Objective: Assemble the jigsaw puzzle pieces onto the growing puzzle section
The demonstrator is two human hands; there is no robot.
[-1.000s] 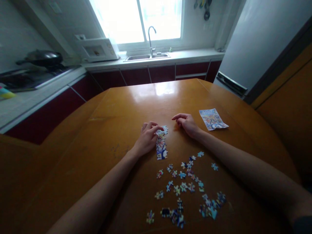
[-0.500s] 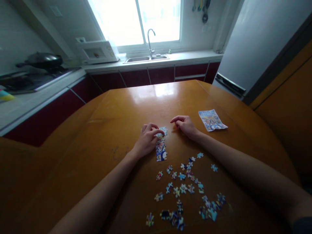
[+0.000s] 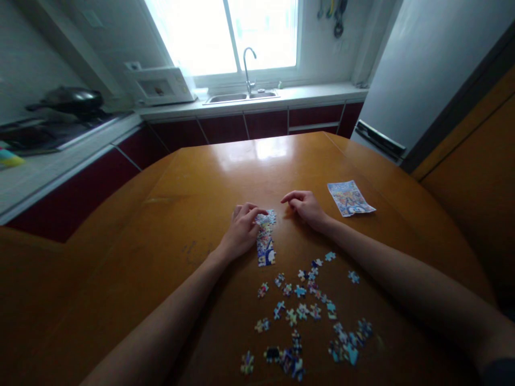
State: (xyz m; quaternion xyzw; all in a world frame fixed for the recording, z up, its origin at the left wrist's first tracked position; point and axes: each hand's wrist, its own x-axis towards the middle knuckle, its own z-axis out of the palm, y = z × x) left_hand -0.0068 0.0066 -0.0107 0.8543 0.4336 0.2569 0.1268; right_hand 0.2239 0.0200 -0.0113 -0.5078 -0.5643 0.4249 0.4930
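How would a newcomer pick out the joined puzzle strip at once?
On the wooden table, find the left hand. The joined puzzle strip lies just right of it, partly covered. Unlike the loose pieces scattered nearer the camera, it is one narrow, interlocked block.

1. Big brown wood tbl, shiny at far end.
2. Puzzle strip nr the middle, pcs joined up, w/ bumpy R edge.
3. Loose puzzle pcs all over the near part, some in small heaps.
4. One blue pc alone, off to the R.
5. Pic sheet farther back on R, w/ bright print.
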